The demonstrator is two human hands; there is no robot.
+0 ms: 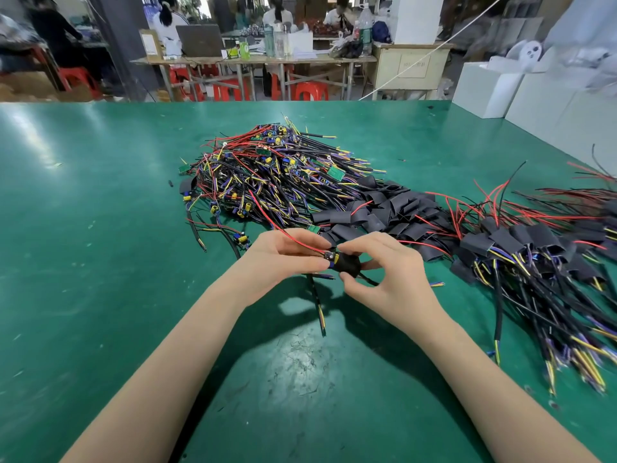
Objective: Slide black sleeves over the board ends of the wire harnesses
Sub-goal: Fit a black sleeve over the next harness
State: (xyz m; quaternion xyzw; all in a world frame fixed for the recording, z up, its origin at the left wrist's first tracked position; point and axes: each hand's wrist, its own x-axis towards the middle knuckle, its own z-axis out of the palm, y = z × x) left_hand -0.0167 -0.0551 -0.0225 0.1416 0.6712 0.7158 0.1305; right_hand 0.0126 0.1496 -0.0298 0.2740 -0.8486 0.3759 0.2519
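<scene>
Nearest to me: two bare forearms are reaching up from the bottom edge over the green tabletop, meeting at the middle.
Left hand: I am seeing it pinching a harness just behind its small board, fingers curled, a red wire trailing away over its knuckles. I judge it is steadying the board so the sleeve has something firm to slide against.
Right hand: it is gripping a black sleeve between thumb and fingertips, holding the mouth toward the board.
Task's thing: the board end is showing at the sleeve's left rim, just entering; how far in, I cannot tell.
Unsleeved harnesses: they are lying in a tangled pile beyond the hands, within the left hand's reach.
Loose sleeves: they are lying heaped just right of that pile, near the right hand, probably for quick picking.
Finished harnesses: they are lying to the right, sleeves on, wires fanning toward me.
Background: people are sitting at far tables, blurred.
</scene>
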